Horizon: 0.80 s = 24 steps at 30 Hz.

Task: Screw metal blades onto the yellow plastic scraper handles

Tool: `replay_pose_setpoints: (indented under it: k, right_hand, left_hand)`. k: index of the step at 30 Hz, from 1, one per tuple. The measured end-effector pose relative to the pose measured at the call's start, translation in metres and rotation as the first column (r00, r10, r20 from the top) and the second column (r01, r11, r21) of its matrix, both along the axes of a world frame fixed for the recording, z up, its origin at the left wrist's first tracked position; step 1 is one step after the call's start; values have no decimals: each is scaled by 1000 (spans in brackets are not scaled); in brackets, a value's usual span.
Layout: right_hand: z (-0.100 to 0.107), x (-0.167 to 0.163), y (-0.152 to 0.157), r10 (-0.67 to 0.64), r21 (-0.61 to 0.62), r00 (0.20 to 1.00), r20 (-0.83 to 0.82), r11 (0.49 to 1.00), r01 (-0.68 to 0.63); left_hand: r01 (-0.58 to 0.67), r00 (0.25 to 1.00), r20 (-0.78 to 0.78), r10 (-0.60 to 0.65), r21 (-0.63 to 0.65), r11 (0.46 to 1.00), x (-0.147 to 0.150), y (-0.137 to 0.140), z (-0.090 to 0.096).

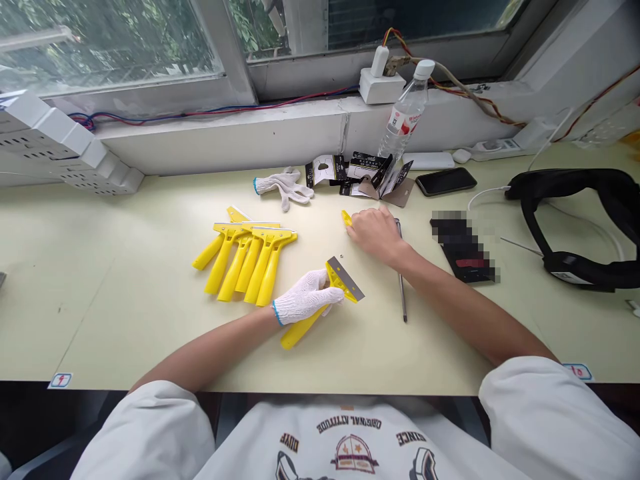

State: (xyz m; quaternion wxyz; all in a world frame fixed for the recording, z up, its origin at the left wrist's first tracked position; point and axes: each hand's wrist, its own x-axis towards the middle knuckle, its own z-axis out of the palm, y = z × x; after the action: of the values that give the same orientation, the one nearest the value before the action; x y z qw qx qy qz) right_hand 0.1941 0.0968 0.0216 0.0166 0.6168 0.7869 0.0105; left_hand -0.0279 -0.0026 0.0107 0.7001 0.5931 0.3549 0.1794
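Gripping a yellow scraper [303,329] in the gloved left hand [311,297]. Holding a small piece [346,218] in the right hand [376,231] with curled fingers, beside a screwdriver [403,297].

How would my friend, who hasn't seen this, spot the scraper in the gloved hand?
Find the pale table, then the white-gloved left hand near its front edge. That hand holds a yellow scraper. Unlike the scrapers piled nearby, it's held, its grey blade in plain view.

Free tabletop [125,267] left of scraper pile [250,262], the left hand's [309,297] obstacle
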Motion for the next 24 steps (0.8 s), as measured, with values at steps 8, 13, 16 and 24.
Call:
replay_pose_setpoints:
  k: [8,13,16,24]
  right_hand:
    - [39,29,6,-10,-109,890,-455,993,-44]
    - [68,39,2,-101,-254,556,-825,945,-206]
    - [76,38,0,-139,-316,505,-852,905,-284]
    - [67,42,0,44,-467,870,-490,830,-305]
  left_hand:
    - [-3,999,36,3,-11,1000,0,1,-1]
    - [-19,998,56,21,-39,999,2,1,-2]
    - [-23,999,47,25,-43,999,2,1,-3]
    - [-50,997,58,52,-47,998,3,0,3]
